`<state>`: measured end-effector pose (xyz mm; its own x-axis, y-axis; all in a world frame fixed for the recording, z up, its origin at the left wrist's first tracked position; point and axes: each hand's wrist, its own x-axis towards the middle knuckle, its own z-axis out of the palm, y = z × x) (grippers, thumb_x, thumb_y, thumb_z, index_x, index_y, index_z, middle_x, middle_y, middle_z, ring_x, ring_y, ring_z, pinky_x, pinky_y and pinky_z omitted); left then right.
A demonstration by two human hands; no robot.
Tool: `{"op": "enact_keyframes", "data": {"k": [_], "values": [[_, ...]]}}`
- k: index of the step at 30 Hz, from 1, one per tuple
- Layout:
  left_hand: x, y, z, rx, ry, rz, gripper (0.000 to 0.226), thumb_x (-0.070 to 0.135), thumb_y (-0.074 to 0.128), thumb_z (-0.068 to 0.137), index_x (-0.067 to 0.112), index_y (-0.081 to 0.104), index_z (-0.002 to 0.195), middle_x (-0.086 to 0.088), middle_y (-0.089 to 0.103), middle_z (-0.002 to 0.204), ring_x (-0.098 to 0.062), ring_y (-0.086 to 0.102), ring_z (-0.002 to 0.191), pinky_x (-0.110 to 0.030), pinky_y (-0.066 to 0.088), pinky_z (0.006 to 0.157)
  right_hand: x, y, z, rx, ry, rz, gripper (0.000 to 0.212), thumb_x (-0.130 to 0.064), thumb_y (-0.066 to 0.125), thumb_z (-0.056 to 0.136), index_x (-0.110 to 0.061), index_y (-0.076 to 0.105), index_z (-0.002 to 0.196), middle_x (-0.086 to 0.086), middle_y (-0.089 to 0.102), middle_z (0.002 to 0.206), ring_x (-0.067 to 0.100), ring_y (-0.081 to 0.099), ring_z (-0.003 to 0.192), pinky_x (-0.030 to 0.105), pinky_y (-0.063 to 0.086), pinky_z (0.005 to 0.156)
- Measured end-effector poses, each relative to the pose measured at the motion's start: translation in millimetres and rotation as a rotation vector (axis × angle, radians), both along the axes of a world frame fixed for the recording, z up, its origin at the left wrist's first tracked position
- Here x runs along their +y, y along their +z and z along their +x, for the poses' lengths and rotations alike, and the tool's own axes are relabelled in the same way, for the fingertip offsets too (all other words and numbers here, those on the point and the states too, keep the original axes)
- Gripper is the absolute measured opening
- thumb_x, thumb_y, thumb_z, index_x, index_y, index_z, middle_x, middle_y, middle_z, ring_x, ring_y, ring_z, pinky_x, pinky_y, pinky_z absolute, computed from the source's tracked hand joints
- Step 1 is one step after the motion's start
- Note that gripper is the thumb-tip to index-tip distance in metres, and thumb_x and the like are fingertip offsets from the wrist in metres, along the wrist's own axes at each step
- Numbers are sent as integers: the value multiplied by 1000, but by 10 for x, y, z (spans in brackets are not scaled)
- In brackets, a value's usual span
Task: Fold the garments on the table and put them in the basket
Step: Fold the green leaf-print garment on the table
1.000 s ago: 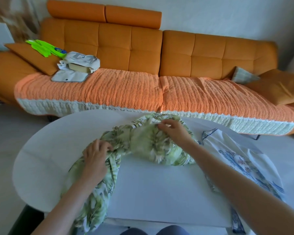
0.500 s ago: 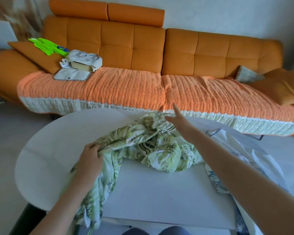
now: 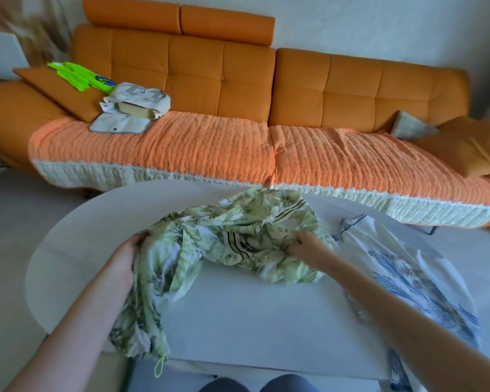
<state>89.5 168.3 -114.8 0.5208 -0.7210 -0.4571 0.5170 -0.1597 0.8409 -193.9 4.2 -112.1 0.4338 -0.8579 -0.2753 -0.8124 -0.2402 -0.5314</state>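
— Which step is this?

— Opening it out, I'd say; nothing is folded yet. The green leafy garment (image 3: 238,239) lies bunched mid-frame on the worktop (image 3: 252,321), with one end hanging off the near edge at lower left.

— And the hands?

— The left hand (image 3: 125,261) grips its left edge. The right hand (image 3: 306,244) has its fingers curled into the folds, centre right. Next it needs pulling flat. A white-and-blue garment (image 3: 393,264) waits at the right; no basket in sight.

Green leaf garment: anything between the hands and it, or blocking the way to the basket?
Nothing: left hand and right hand both touch the green leaf garment. No basket in view, so that path can't be judged.
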Motion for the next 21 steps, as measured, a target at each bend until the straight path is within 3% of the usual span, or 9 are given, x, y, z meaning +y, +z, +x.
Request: {"op": "enact_keyframes", "data": {"k": [4, 6, 8, 11, 13, 14, 16, 18, 21], "values": [[6, 202, 8, -13, 82, -225, 64, 24, 34, 100, 17, 72, 50, 6, 68, 54, -6, 67, 65, -22, 44, 66, 68, 497, -210, -634, -200, 445, 26, -20, 46, 93, 0, 59, 100, 11, 67, 76, 25, 65, 64, 29, 56, 59], [-12, 230, 94, 30, 115, -332, 41, 25, 43, 97, 24, 78, 77, 5, 74, 78, -9, 69, 83, -26, 47, 78, 85, 722, -302, -830, -230, 574, 26, -26, 44, 90, -4, 60, 90, 10, 68, 69, 25, 66, 60, 31, 57, 62], [-54, 201, 195, -34, 147, -382, 32, 18, 47, 95, 31, 64, 119, 5, 70, 107, -13, 65, 102, -30, 51, 84, 0, 853, -346, -886, -211, 594, 30, -31, 46, 86, -6, 61, 93, 10, 69, 72, 25, 67, 63, 31, 57, 64], [-142, 212, 217, -407, 89, -266, 46, 13, 51, 94, 33, 46, 135, 11, 53, 128, -9, 51, 114, -29, 44, 96, -225, 784, -266, -752, -271, 373, 40, -25, 61, 87, -4, 57, 120, 17, 68, 103, 21, 67, 71, 29, 56, 69], [-257, 186, 212, -902, -29, 85, 50, 24, 55, 94, 30, 37, 141, 4, 55, 116, -14, 51, 102, -30, 41, 86, -397, 600, -220, -552, -327, 44, 57, -18, 66, 86, -6, 43, 137, 19, 55, 128, 12, 64, 70, 14, 51, 59], [-282, 142, 221, -1115, -96, 328, 55, 32, 55, 93, 28, 33, 143, -3, 58, 105, -20, 53, 93, -34, 43, 80, -445, 510, -203, -457, -326, -59, 67, -18, 66, 86, -10, 33, 144, 17, 44, 140, 16, 63, 86, 13, 49, 67], [-295, 34, 210, -1354, -72, 610, 61, 42, 56, 90, 26, 33, 143, -16, 54, 113, -35, 48, 104, -44, 40, 91, -480, 330, -171, -313, -303, -141, 79, -22, 64, 87, -15, 16, 149, 12, 25, 153, 31, 38, 131, 33, 38, 102], [-240, -73, 96, -1442, 52, 423, 45, 29, 61, 88, 20, 49, 130, -17, 47, 125, -36, 39, 117, -46, 32, 99, -417, 178, -146, -227, -237, -153, 71, -28, 60, 89, -15, 22, 148, 11, 27, 152, 32, 22, 139, 49, 24, 112], [-104, -102, -208, -1580, -24, 114, 17, 20, 62, 85, 19, 59, 102, 0, 58, 98, -21, 54, 92, -32, 45, 77, -164, 58, -107, -125, -117, -211, 56, -43, 57, 88, -19, 44, 136, 9, 41, 141, 28, 28, 133, 46, 28, 107]]}}
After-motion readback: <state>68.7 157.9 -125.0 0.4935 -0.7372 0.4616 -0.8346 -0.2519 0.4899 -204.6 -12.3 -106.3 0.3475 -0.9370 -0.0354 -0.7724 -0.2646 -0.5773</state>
